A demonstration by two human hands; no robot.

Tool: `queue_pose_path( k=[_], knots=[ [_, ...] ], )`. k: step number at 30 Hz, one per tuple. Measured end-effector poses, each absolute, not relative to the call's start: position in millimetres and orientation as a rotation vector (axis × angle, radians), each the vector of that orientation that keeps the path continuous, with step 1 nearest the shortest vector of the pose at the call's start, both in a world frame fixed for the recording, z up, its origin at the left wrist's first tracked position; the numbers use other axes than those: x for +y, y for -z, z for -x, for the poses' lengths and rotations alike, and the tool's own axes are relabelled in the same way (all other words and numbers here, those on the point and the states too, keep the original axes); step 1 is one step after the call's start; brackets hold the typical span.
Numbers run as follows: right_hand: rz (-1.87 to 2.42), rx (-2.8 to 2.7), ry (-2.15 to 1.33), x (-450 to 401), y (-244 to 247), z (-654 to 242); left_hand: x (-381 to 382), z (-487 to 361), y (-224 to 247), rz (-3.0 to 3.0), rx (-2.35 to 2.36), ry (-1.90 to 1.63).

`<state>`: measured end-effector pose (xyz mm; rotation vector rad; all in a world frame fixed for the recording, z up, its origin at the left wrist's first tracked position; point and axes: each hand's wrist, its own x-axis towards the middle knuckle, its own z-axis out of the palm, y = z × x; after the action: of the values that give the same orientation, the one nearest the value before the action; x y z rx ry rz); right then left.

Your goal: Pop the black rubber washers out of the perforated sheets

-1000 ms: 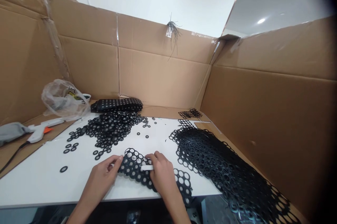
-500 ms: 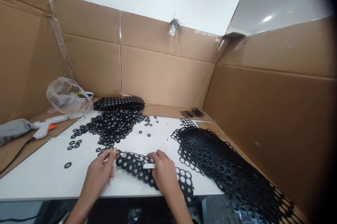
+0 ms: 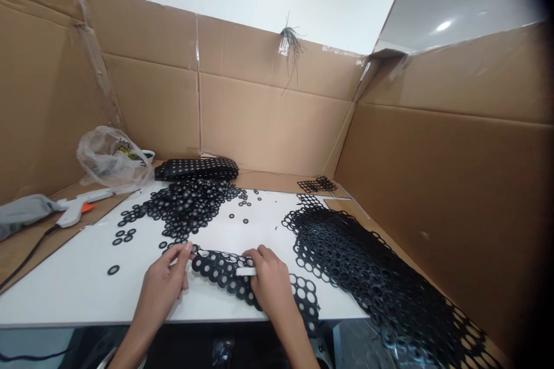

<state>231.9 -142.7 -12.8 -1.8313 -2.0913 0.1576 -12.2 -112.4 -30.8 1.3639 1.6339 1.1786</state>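
A black sheet of joined rounds with holes (image 3: pixel 225 278) lies at the front of the white table, its right part passing beneath my wrist and over the edge. My left hand (image 3: pixel 164 276) is closed, thumb and finger pinched at the sheet's left end. Fingers curled, my right hand (image 3: pixel 272 279) grips a short white stick (image 3: pixel 246 271) whose tip points left over the sheet. What its far end looks like is hidden in the palm. Just beyond my left hand, loose black washer-like rings (image 3: pixel 194 207) form a heap.
Stacked black perforated strips (image 3: pixel 197 168) lie behind the heap. To the right, a large pile of black ring mesh (image 3: pixel 359 265) hangs past the table edge. A glue gun (image 3: pixel 73 210) and a clear plastic bag (image 3: pixel 112 158) sit left. Cardboard walls (image 3: pixel 277 120) enclose the table (image 3: pixel 64 299).
Both hands keep nearly the same pose on the sheet and the white stick. The view has shifted very slightly.
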Motion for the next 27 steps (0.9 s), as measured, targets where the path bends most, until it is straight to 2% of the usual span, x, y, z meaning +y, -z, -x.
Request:
queue_pose_path(
  k=[27],
  knots=[
    [1.809,-2.095,-0.141,-144.0,12.4,-231.8,-114.1,12.6,28.7,-1.354,1.630,-1.179]
  ],
)
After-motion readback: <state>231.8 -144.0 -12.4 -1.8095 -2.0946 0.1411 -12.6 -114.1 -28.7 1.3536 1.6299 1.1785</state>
